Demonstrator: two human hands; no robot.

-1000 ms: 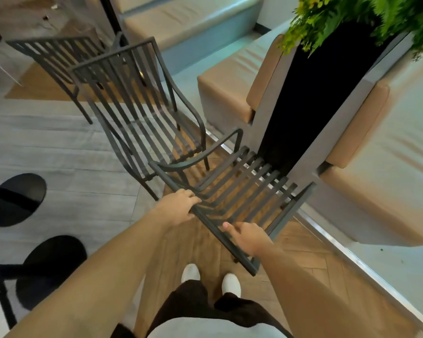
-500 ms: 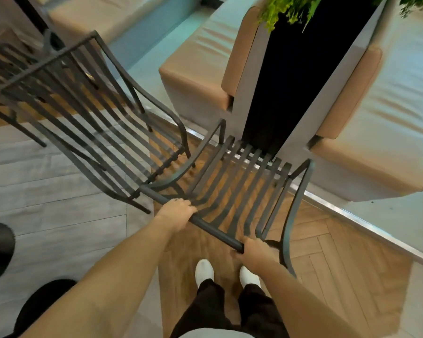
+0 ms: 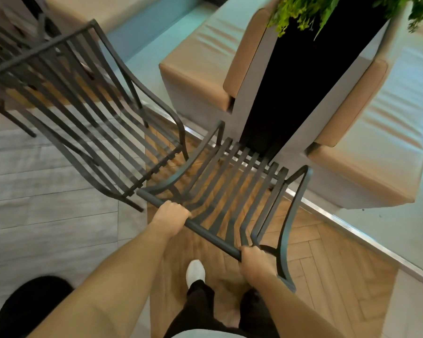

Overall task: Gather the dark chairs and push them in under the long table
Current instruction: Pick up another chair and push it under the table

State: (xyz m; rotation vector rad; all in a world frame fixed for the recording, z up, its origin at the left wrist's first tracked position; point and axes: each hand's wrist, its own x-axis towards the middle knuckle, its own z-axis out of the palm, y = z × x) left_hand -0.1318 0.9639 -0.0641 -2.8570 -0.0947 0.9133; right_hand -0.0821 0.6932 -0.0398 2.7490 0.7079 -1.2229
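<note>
Both hands are now sitting wider apart on the chair (image 3: 232, 191) top rail, left hand (image 3: 170, 214) and right hand (image 3: 255, 263) curling round it, chair swinging toward the person beside the sofa (image 3: 195, 76); probably being carried off, long table unseen.

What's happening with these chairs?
A person is holding a dark slatted chair by its top rail, left hand near one end, right hand at the other. A second dark chair stands just to its left. Tan benches and a planter are ahead. No long table is identifiable here.
</note>
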